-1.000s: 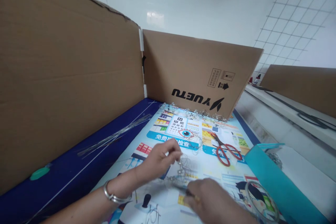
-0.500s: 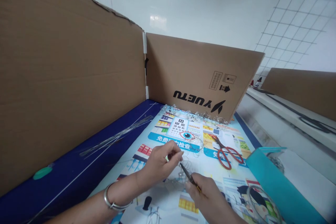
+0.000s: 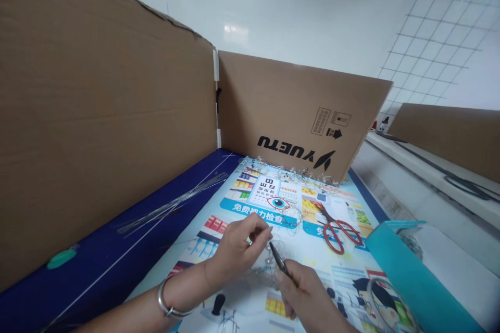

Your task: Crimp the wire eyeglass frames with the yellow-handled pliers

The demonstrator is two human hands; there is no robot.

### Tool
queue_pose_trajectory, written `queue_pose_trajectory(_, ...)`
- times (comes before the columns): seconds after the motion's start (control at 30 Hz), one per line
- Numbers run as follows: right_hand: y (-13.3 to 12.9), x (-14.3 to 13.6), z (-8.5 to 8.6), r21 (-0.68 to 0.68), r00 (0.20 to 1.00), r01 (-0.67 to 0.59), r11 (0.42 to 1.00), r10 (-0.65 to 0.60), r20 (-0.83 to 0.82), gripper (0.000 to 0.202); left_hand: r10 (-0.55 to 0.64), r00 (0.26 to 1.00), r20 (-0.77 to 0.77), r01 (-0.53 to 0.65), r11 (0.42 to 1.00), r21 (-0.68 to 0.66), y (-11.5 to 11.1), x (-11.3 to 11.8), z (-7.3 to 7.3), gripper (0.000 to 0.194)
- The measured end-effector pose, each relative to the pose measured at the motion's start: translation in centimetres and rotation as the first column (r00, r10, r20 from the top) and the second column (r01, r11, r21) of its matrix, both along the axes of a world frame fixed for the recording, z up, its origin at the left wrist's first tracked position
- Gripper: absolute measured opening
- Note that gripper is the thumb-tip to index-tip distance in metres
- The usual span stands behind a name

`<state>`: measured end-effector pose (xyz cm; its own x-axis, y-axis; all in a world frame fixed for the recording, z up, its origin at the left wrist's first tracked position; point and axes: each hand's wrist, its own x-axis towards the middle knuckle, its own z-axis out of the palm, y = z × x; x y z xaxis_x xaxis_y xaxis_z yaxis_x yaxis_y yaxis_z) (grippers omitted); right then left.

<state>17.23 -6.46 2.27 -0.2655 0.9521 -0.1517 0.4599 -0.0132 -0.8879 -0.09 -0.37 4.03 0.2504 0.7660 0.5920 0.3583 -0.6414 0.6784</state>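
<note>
My left hand (image 3: 242, 242), with a silver bangle on its wrist, is pinched closed over the printed sheet (image 3: 234, 291); what lies between its fingertips is too small to make out. My right hand (image 3: 307, 291) is wrapped round slim dark pliers (image 3: 278, 258), whose tip points up and left, close to my left fingertips. Tangled thin wire (image 3: 269, 265) shows beneath and between the hands. Scissors with red handles (image 3: 338, 229) lie on the sheet to the right, their blades pointing up and left.
Long straight wires (image 3: 172, 205) lie on the blue surface at left. Cardboard panels (image 3: 289, 109) stand at the left and back, with wire pieces (image 3: 289, 171) along the back one. A teal box (image 3: 425, 281) and a clear round container (image 3: 390, 304) are at right.
My right hand's fingers have shifted slightly on the pliers, and the tool is tilted a little more steeply. My left hand has moved down slightly, still pinched.
</note>
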Motion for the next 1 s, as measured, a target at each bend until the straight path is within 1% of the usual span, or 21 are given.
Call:
queue_pose_trajectory(0.17,0.0,0.01,-0.63,0.074,0.997,0.014,0.997,-0.02,0.08,0.034,0.051,0.999,0.004,-0.05,0.997,-0.051,-0.22,0.21,0.19,0.012)
queue_pose_trajectory(0.3,0.0,-0.01,-0.66,0.124,0.992,0.015,0.992,-0.03,0.122,0.034,0.065,0.998,-0.004,-0.065,0.993,-0.099,-0.37,0.38,0.13,0.013)
queue_pose_trajectory(0.47,-0.01,-0.16,-0.46,0.121,0.989,0.014,0.993,-0.032,0.147,0.033,0.078,0.996,-0.03,-0.082,0.986,-0.146,-0.33,0.44,-0.02,0.013)
queue_pose_trajectory(0.63,0.03,-0.1,-0.63,0.123,0.988,0.017,0.992,-0.035,0.15,0.035,0.079,0.995,-0.052,-0.086,0.987,-0.137,-0.26,0.43,-0.04,0.012)
queue_pose_trajectory(0.8,-0.02,-0.19,-0.55,0.069,0.992,0.027,0.997,-0.036,0.121,0.032,0.066,0.996,-0.059,-0.073,0.989,-0.127,-0.27,0.39,-0.28,0.013)
queue_pose_trajectory(0.9,-0.12,-0.47,-0.26,-0.003,0.994,0.044,0.999,-0.043,0.096,0.03,0.041,0.998,-0.054,-0.047,0.992,-0.117,-0.25,0.36,-0.42,0.012)
queue_pose_trajectory(1.0,-0.2,-0.72,0.15,-0.085,0.997,0.049,0.995,-0.044,0.06,0.029,0.003,0.999,-0.04,-0.008,0.991,-0.136,-0.25,0.32,-0.28,0.011)
